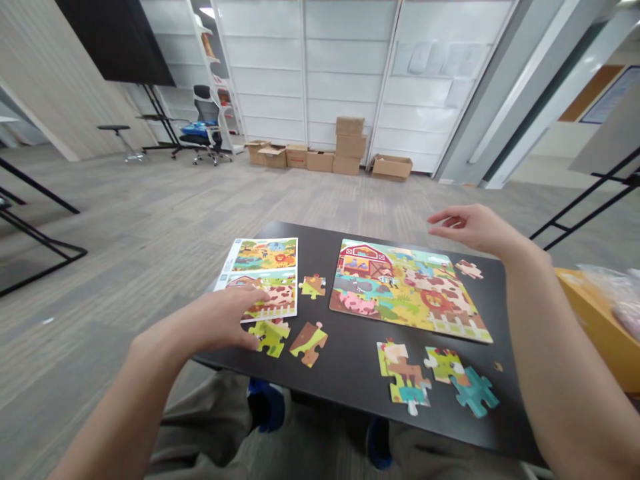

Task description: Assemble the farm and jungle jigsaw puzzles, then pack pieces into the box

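My left hand (227,320) lies over the lower part of a printed picture card (267,263) at the left of the dark table. Its fingers are spread, and the thumb reaches the edge of a green puzzle piece (271,338). My right hand (463,230) hangs in the air beyond the puzzle's upper right corner, fingers apart, holding nothing. Below it lies a brown-and-pink piece (469,269). The farm-and-animals jigsaw puzzle (400,287) sits mid-table, with a red barn, a pink pig and a lion in its picture.
Loose pieces lie about the black table (345,357): a yellow one (313,286), a brown-green one (309,343), a joined group (404,377), a green one (444,364) and a teal one (475,392). A yellow box (595,327) stands right; cardboard boxes (320,160) line the far cabinets.
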Action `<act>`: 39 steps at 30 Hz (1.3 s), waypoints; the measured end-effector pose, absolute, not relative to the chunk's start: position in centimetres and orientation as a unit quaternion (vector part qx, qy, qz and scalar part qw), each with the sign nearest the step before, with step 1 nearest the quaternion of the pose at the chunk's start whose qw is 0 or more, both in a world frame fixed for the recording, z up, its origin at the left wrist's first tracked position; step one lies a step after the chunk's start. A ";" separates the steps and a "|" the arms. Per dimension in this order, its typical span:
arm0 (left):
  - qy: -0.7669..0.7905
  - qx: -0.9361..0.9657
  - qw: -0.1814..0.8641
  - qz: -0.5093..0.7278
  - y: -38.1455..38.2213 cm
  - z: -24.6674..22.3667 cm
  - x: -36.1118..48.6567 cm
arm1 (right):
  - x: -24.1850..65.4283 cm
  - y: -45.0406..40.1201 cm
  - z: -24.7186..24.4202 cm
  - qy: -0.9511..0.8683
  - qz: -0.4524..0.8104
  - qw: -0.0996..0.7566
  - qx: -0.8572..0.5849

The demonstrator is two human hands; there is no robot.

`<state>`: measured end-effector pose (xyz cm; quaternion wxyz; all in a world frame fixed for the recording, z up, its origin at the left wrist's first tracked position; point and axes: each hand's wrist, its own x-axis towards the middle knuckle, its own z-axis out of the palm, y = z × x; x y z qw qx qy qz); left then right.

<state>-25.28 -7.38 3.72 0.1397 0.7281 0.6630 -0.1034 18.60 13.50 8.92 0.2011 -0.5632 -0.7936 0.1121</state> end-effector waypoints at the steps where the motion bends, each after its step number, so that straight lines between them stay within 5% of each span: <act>1: 0.659 0.727 0.153 -0.113 -7.3 3.7 -25.4 | 18.5 13.5 9.0 -0.795 0.113 0.195 -0.563; 15: 0.595 0.785 0.172 0.007 -5.0 1.8 -26.8 | 18.4 13.5 9.0 -0.799 0.103 0.148 -0.574; 19: 0.659 0.742 0.105 0.058 -3.7 2.1 -28.3 | 18.5 13.7 8.9 -0.803 0.097 0.156 -0.567; 27: 0.694 0.716 0.070 0.019 -1.4 -0.2 -29.1 | 18.6 13.4 9.1 -0.809 0.090 0.165 -0.557; 39: 0.626 0.768 0.066 0.119 -1.2 1.9 -25.3 | 16.2 11.2 10.3 -0.844 0.091 0.181 -0.496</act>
